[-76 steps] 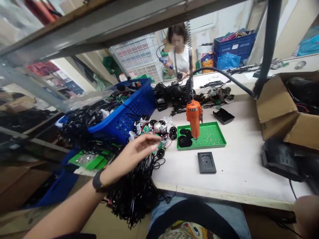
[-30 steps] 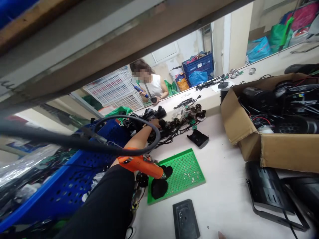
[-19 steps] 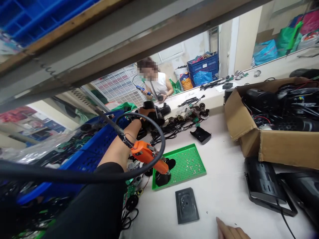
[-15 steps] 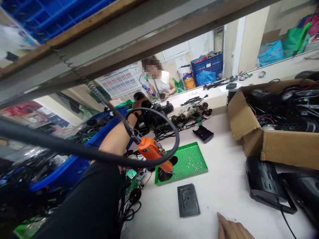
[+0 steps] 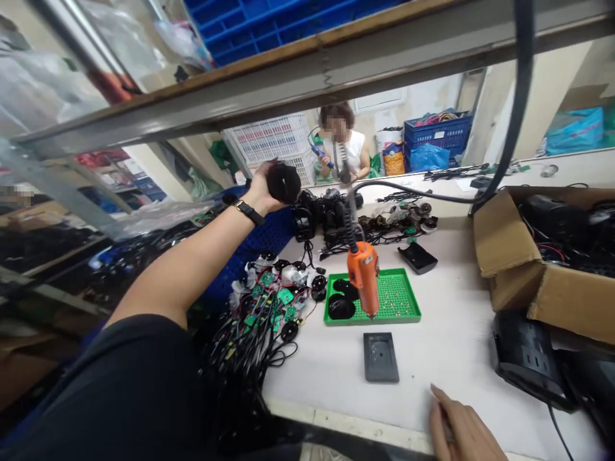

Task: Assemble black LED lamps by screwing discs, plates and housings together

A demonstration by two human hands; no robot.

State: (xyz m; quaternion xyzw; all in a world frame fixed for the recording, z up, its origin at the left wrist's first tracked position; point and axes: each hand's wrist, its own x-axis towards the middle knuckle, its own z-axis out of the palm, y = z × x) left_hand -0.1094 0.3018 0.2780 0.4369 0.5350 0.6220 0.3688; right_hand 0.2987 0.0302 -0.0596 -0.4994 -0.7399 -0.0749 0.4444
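Observation:
My left hand [image 5: 262,189] is raised above the far left of the white table [image 5: 446,333] and is closed round a black rounded casing [image 5: 284,182]. A dark watch sits on that wrist. My right hand [image 5: 461,430] lies on the table's front edge with its fingers stretched out and nothing in them. An orange electric screwdriver [image 5: 364,276] hangs upright from a coiled cable over a green perforated tray [image 5: 398,296], which holds black discs and small screws. A dark flat jig [image 5: 380,356] lies in front of the tray.
A pile of small circuit boards with black wires [image 5: 269,307] lies left of the tray, beside a blue basket [image 5: 254,240]. More black casings [image 5: 327,214] sit at the back. A cardboard box [image 5: 542,282] of parts stands right. A person [image 5: 343,144] works opposite.
My left hand has lifted the black casing off the pile at the back and brought it up and left. The screwdriver has swung back upright. My right hand has come onto the table's front edge.

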